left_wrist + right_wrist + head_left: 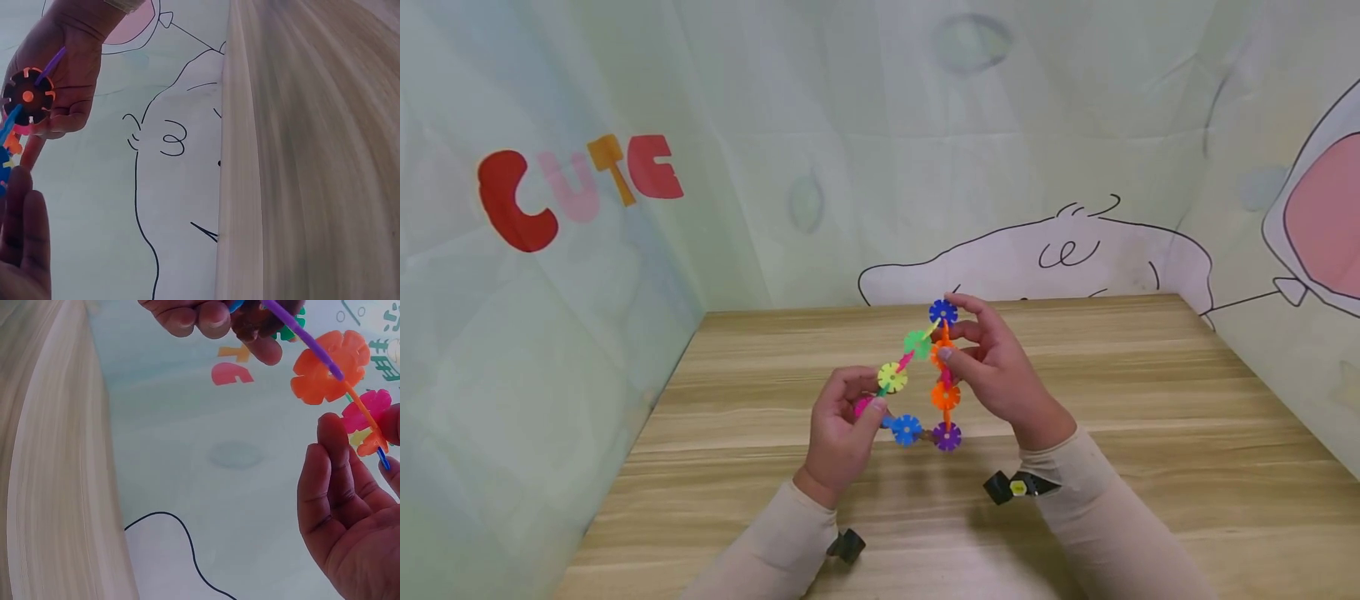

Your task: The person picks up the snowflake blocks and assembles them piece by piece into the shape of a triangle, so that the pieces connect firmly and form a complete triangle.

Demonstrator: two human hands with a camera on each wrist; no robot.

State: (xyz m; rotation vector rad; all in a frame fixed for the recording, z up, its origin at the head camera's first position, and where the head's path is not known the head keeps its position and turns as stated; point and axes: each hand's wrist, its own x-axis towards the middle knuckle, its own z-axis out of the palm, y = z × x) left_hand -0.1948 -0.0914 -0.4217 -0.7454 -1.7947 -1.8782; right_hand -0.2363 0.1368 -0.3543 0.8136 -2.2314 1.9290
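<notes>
Several notched plastic snowflake discs are slotted together into a triangular loop, held up over the table. My left hand point(838, 429) pinches the pink disc point(863, 407) at the loop's lower left corner. On the right side, thumb and fingers of my right hand point(1007, 375) grip an orange disc point(939, 357); its index fingertip reaches the dark blue disc point(943, 313) at the top. A yellow disc point(892, 377) and a green disc point(916, 344) form the left side. Along the bottom run a blue disc point(907, 430), a brown disc point(28, 97) and a purple disc point(947, 437).
The wood-grain table point(737, 467) spreads below both hands. Behind and left of it hangs a pale curtain point(760, 167) printed with letters and a line drawing. Each wrist wears a small black camera point(998, 487) on a strap over a beige sleeve.
</notes>
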